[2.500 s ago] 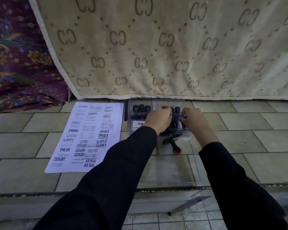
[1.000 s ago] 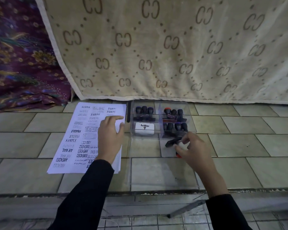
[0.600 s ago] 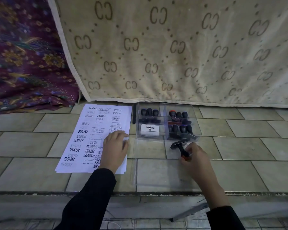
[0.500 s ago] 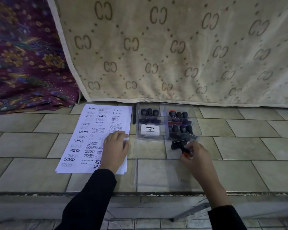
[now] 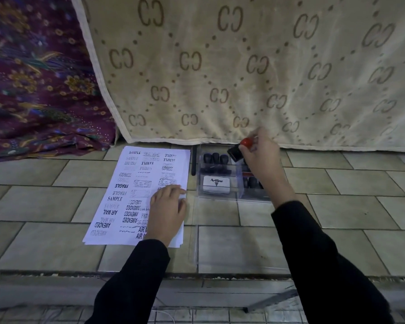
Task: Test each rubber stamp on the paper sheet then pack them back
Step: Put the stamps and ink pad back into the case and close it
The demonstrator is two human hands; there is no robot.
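My right hand (image 5: 261, 155) grips a black rubber stamp with a red knob (image 5: 240, 148) above the far part of the clear plastic stamp case (image 5: 216, 197). The case holds a row of black stamps (image 5: 215, 161), a white Artline ink pad (image 5: 216, 184) and more stamps (image 5: 251, 182) partly hidden behind my right wrist. My left hand (image 5: 167, 212) rests flat on the lower right of the white paper sheet (image 5: 131, 197), which is covered in printed stamp marks such as SAMPLE, FRAGILE and AMENDED.
The case's open clear lid (image 5: 239, 244) lies on the tiled floor (image 5: 45, 202) toward me. A black pen (image 5: 193, 160) lies between paper and case. A beige patterned blanket (image 5: 243, 66) hangs behind, purple floral cloth (image 5: 33, 78) at left. A step edge (image 5: 197, 274) runs below.
My right hand picked the red-knobbed stamp up off the lid and carried it up and back over the case. My left hand stays pressed on the paper.
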